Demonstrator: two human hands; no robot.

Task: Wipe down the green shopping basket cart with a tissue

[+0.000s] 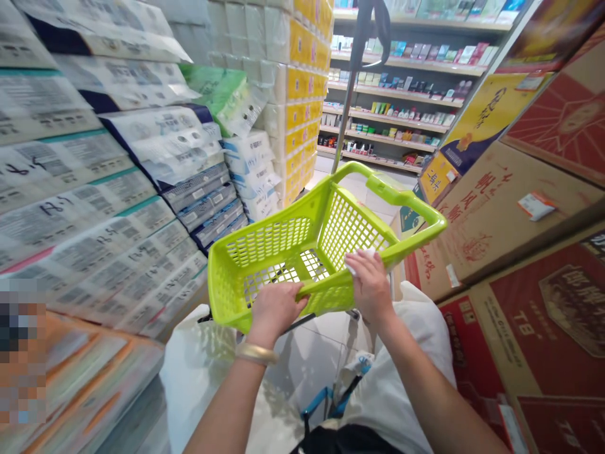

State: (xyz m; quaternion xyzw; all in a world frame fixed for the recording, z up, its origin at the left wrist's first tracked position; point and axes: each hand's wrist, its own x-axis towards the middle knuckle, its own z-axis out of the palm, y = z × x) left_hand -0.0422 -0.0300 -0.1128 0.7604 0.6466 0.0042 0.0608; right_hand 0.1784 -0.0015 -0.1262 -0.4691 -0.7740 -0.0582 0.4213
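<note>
A lime-green shopping cart (265,230) with latticed plastic sides stands in front of me, its handle to the far right. My left hand (275,309) is closed over the near rim of its basket, thumb along the outside. Farther right on the same rim lies my right hand (371,284), with a crumpled white cloth or tissue (355,260) under its fingers, pressed against the basket. Through the lattice, the basket floor shows no goods. A gold bangle (256,354) circles my left wrist.
Stacked white tissue packs (155,145) rise on the left, with yellow-sided packs (300,94) behind. Cardboard cartons (496,208) line the right. A dark pole (347,107) stands beyond the cart, before shelves (406,66) of small goods. White tiled floor (307,353) shows below.
</note>
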